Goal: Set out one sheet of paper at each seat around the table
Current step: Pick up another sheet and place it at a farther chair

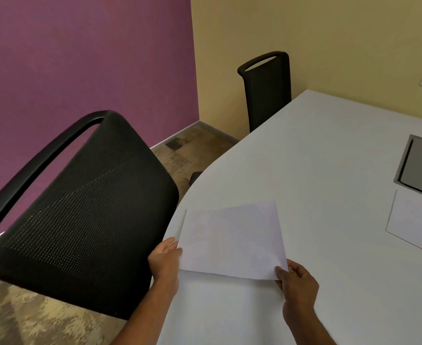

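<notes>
A white sheet of paper (232, 240) hovers just above the near left edge of the white table (316, 158), in front of a black mesh chair (85, 210). My left hand (166, 260) grips the sheet's left edge. My right hand (295, 282) pinches its near right corner. The near edge is lifted off the table. A second sheet (415, 222) lies flat on the table at the far right, partly cut off by the frame.
Another black chair (267, 90) stands at the table's far curved side by the yellow wall. A grey recessed cable box (420, 166) sits in the tabletop at right. Purple wall and patterned carpet lie to the left.
</notes>
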`<state>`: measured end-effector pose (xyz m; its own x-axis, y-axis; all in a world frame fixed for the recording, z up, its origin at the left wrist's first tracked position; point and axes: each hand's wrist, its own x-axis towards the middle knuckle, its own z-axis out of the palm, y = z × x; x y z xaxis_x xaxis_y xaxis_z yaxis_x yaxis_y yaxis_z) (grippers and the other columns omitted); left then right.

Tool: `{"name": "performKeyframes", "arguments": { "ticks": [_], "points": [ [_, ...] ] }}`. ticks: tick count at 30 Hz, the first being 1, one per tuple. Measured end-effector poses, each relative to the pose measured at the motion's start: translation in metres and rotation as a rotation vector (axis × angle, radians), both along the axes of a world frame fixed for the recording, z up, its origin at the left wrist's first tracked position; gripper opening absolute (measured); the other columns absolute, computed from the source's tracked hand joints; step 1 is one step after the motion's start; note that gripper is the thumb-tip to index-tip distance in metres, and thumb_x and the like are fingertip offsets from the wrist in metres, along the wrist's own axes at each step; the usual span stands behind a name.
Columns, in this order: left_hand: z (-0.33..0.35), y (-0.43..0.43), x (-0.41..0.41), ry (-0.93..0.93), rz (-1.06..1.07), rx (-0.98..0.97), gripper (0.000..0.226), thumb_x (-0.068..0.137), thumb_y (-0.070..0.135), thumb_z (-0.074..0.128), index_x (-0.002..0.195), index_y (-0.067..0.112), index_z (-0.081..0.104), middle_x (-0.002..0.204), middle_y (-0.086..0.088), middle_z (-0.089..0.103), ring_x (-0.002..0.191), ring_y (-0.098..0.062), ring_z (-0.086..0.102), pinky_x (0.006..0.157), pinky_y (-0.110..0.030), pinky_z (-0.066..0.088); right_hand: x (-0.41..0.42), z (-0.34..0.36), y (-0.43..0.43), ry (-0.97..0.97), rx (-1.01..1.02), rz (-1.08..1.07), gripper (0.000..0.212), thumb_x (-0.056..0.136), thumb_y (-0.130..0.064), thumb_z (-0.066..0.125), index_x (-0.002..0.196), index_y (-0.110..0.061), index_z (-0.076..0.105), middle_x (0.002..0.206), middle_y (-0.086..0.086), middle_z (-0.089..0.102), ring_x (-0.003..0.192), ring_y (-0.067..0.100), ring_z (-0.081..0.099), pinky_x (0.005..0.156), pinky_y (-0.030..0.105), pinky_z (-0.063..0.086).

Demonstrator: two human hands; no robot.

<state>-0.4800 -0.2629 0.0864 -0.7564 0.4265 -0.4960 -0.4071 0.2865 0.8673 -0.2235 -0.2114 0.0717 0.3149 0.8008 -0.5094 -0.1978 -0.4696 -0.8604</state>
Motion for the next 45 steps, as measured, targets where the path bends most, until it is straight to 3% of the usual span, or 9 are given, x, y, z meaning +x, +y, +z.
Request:
{"name": "performKeyframes", "arguments": {
  "ticks": [9, 18, 24, 31, 35, 38, 40, 42, 45],
  "points": [
    [-0.015, 0.000, -0.007, 0.076, 0.004, -0.035, 0.043, 0.084, -0.016, 0.062, 0.122, 0.003, 0.065, 0.111, -0.011, 0.070, 0.091, -0.020, 0.067, 0.083, -0.029, 0.052, -0.009, -0.015, 0.003, -0.075, -0.015, 0.051, 0.025, 0.081, 0.011, 0.068, 0.098, -0.008, 0.071, 0.088, 0.009, 0.077, 0.082, 0.031, 0.072, 0.084, 0.044, 0.058],
    [-0.032, -0.004, -0.007, 0.321, -0.093, -0.047, 0.039, 0.086, -0.017, 0.057, 0.120, 0.001, 0.065, 0.106, -0.003, 0.070, 0.100, -0.020, 0.068, 0.081, -0.022, 0.052, -0.027, -0.022, 0.004, -0.398, 0.078, 0.222, 0.019, 0.084, -0.002, 0.068, 0.098, -0.015, 0.070, 0.087, 0.002, 0.075, 0.081, 0.022, 0.069, 0.071, 0.034, 0.050],
    [-0.054, -0.008, -0.002, 0.624, -0.269, -0.132, 0.043, 0.088, -0.015, 0.057, 0.127, 0.004, 0.062, 0.135, -0.013, 0.060, 0.126, -0.027, 0.057, 0.098, -0.027, 0.047, -0.031, -0.032, 0.002, -0.521, 0.132, 0.304, 0.025, 0.087, -0.006, 0.066, 0.110, -0.017, 0.066, 0.089, 0.004, 0.073, 0.081, 0.023, 0.067, 0.071, 0.034, 0.048],
    [-0.069, -0.008, 0.002, 0.794, -0.370, -0.154, 0.049, 0.092, -0.015, 0.047, 0.135, 0.007, 0.056, 0.153, -0.006, 0.042, 0.146, -0.019, 0.030, 0.115, -0.035, 0.032, -0.032, -0.041, 0.000, -0.878, 0.200, 0.484, 0.054, 0.092, -0.021, 0.065, 0.143, -0.020, 0.048, 0.125, 0.003, 0.056, 0.109, 0.026, 0.061, 0.078, 0.037, 0.048],
    [-0.082, -0.009, 0.001, 0.875, -0.521, -0.206, 0.062, 0.088, -0.022, 0.043, 0.139, 0.011, 0.053, 0.154, -0.003, 0.042, 0.149, -0.018, 0.023, 0.119, -0.042, 0.029, -0.029, -0.051, 0.005, -1.117, 0.296, 0.551, 0.052, 0.084, -0.014, 0.075, 0.133, -0.011, 0.060, 0.136, 0.014, 0.056, 0.120, 0.035, 0.054, 0.089, 0.048, 0.048],
    [-0.087, -0.011, 0.002, 0.902, -0.612, -0.242, 0.067, 0.085, -0.023, 0.042, 0.142, 0.011, 0.050, 0.155, -0.003, 0.040, 0.150, -0.019, 0.020, 0.121, -0.041, 0.023, -0.029, -0.065, 0.006, -1.338, 0.447, 0.611, 0.035, 0.082, -0.009, 0.065, 0.116, -0.010, 0.070, 0.133, 0.016, 0.063, 0.120, 0.040, 0.058, 0.091, 0.050, 0.044],
    [-0.091, -0.012, 0.003, 1.004, -0.649, -0.258, 0.056, 0.091, -0.015, 0.045, 0.142, 0.008, 0.050, 0.154, -0.008, 0.041, 0.149, -0.022, 0.021, 0.121, -0.042, 0.021, -0.028, -0.072, 0.006, -1.392, 0.507, 0.662, 0.035, 0.078, -0.002, 0.064, 0.110, -0.011, 0.073, 0.131, 0.013, 0.065, 0.123, 0.038, 0.058, 0.097, 0.049, 0.036],
    [-0.097, -0.013, 0.003, 1.126, -0.686, -0.282, 0.042, 0.100, 0.009, 0.041, 0.142, 0.006, 0.049, 0.153, -0.012, 0.042, 0.146, -0.024, 0.022, 0.122, -0.040, 0.017, -0.026, -0.079, 0.005, -1.428, 0.516, 0.699, 0.042, 0.074, 0.007, 0.064, 0.111, -0.010, 0.073, 0.132, 0.012, 0.066, 0.126, 0.037, 0.057, 0.106, 0.049, 0.028],
    [-0.093, -0.013, 0.002, 1.122, -0.773, -0.319, 0.070, 0.097, 0.048, 0.008, 0.152, 0.010, 0.031, 0.161, -0.007, 0.023, 0.150, -0.018, 0.006, 0.121, -0.024, -0.010, -0.023, -0.082, 0.003, -1.451, 0.487, 0.771, 0.046, 0.075, 0.002, 0.054, 0.118, -0.008, 0.070, 0.135, 0.013, 0.064, 0.128, 0.037, 0.056, 0.117, 0.046, 0.014]
  ]
}}
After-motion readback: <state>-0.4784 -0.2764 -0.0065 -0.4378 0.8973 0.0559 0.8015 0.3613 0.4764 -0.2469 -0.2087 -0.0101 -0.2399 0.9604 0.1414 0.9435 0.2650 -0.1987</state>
